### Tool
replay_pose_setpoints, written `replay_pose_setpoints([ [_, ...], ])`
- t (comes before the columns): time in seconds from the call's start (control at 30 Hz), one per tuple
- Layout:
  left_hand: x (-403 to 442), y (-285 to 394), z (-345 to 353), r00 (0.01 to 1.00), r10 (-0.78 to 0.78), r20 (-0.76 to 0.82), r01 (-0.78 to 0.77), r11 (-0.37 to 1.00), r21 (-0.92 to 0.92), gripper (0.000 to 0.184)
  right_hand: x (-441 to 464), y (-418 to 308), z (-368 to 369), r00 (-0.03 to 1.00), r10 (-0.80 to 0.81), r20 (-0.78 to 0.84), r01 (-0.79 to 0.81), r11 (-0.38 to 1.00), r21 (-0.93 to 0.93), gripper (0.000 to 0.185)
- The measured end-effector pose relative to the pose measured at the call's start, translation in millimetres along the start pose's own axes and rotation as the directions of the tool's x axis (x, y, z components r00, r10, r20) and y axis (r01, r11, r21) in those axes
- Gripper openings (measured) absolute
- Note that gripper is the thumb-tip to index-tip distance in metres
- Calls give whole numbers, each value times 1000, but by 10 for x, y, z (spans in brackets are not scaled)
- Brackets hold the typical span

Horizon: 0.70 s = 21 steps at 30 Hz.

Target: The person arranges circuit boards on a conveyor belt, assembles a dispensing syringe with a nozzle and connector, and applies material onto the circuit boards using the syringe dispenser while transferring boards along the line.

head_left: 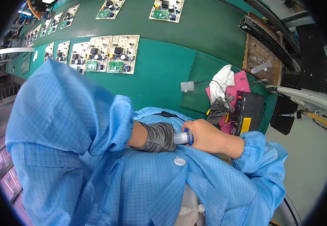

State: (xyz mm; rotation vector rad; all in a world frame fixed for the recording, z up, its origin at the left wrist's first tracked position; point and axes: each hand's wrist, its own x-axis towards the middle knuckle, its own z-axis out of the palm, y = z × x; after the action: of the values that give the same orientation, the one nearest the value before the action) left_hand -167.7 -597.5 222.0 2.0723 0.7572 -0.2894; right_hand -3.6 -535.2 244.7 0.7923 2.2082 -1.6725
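Observation:
Close in front of my chest, a translucent syringe barrel [181, 138] with a blue rim lies sideways between my two hands. My left hand [159, 137], in a grey knit glove, is closed at the barrel's left end, its fingers mostly hidden from above. My right hand [205, 135] is bare and closed around the blue-rimmed end, with a finger and thumb curled at the rim. What sits inside the barrel is hard to make out.
Several circuit boards [122, 54] line the green bench [163, 64], with more on the strip behind. At right are a black box [249, 113] with a red light, a grey glove [219, 110], white tissue [222, 81], a pink pad [241, 81] and another syringe barrel [261, 67] in a tray.

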Motion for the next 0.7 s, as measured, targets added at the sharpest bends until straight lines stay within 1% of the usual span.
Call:
replay_pose_setpoints([
  [0.1, 22, -45, -41, 1000, -1, -3, 1, 1000, 12, 71, 5, -183, -76, 981, 41, -187, -88, 965, -248, 31],
  [0.2, 46, -139, -133, 1000, -4, -14, 4, 1000, 14, 71, 38, -197, -55, 924, -108, -366, -28, 938, -346, 29],
  [0.27, 52, -201, -197, 1000, -6, -13, 6, 1000, 16, 71, 57, -222, -89, 879, -156, -451, -34, 923, -384, 30],
  [0.3, 51, -245, -239, 1000, -8, -13, 8, 1000, 16, 71, 73, -239, -111, 853, -187, -488, -32, 913, -406, 31],
  [0.4, 53, -300, -276, 1000, -14, -16, 14, 1000, 10, 70, 30, -247, -142, 881, -157, -446, -50, 907, -418, 35],
  [0.43, 52, -310, -276, 1000, -15, -17, 15, 1000, 7, 70, -7, -281, -217, 941, -93, -325, 16, 973, -231, 37],
  [0.47, 38, -321, -285, 1000, -17, -16, 17, 1000, 12, 70, -67, -342, -328, 980, -54, -191, 51, 999, -20, 38],
  [0.5, 41, -325, -276, 1000, -15, -12, 16, 1000, 11, 70, -114, -354, -408, 998, -41, -47, 49, 979, 198, 40],
  [0.53, 39, -310, -257, 1000, -9, -8, 9, 1000, 13, 70, -119, -262, -435, 993, 33, 111, -71, 932, 356, 47],
  [0.57, 40, -323, -283, 1000, -12, 3, 12, 1000, 9, 70, -105, -189, -397, 996, 55, 72, -84, 859, 506, 46],
  [0.63, 47, -349, -270, 1000, -4, 2, 4, 1000, 14, 70, -90, -243, -363, 992, 87, -89, -37, 886, 463, 37],
  [0.7, 44, -364, -297, 1000, -7, 4, 7, 1000, 6, 70, -60, -290, -332, 973, 142, -179, -64, 922, 381, 32],
])
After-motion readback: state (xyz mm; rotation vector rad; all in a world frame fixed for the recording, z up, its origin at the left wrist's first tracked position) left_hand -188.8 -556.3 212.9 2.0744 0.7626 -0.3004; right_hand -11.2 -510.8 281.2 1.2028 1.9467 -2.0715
